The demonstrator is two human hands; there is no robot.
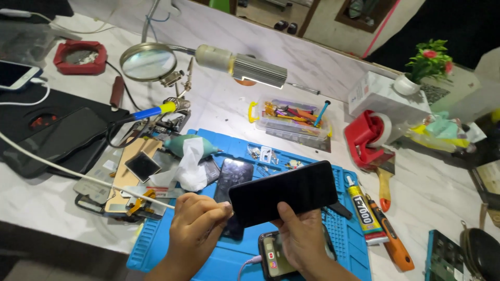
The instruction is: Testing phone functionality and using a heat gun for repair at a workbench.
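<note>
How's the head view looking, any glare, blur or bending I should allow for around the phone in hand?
Head view: bright, even light, sharp in the middle; the dark phone held between left hand and right hand shows only a faint sheen, no hard glare; the magnifying glass lens looks washed out; the marble bench edges bow from wide-angle distortion; the far corners fall dark and soft.

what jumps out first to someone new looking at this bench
A black phone is held up mid-frame over the blue work mat, the right hand gripping it from below and the left hand at its left edge. Behind, a magnifier lamp and a red tape dispenser stand out.
</note>
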